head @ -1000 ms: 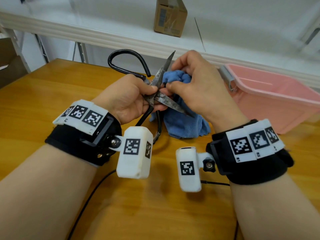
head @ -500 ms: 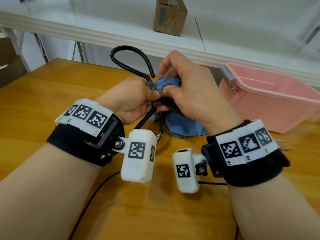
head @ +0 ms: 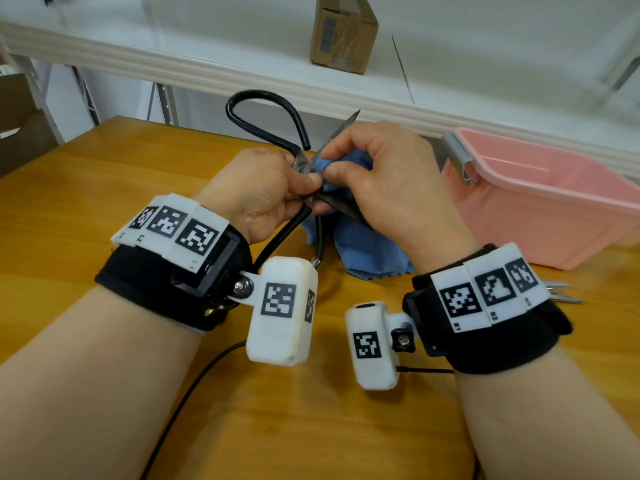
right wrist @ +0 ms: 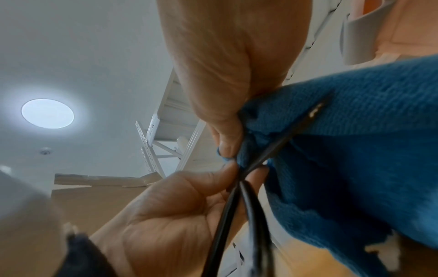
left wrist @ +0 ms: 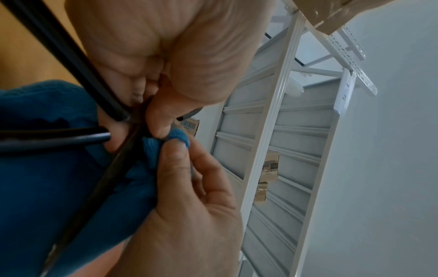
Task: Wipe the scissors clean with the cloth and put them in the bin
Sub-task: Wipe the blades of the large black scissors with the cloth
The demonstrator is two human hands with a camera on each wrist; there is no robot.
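While the left hand [head: 263,188] gripped the scissors [head: 266,126] near their pivot, fingers and thumb curled round the metal, the right hand [head: 377,178] pinched a fold of the blue cloth [head: 367,251] against one blade. The scissors were held above the tabletop [head: 69,202], in front of the person, with their dull grey blades spread apart: one tip pointed up and away past the right hand's fingers [head: 341,142], the other blade ran down under that hand. Their handles were large black loops, one standing up above the left hand, the other hanging below it toward the wrist. In the left wrist view the right thumb [left wrist: 175,155] pressed the cloth [left wrist: 59,168] onto the dark blade [left wrist: 113,168] just beside the pivot. The rest of the cloth trailed down to the tabletop beneath both hands.

To the right, well apart from the scissors, stood the pink bin [head: 540,202] with a grey clip handle on its near end; the part of its inside that showed held nothing. A small cardboard box [head: 343,32] sat on the white shelf [head: 207,64] behind.
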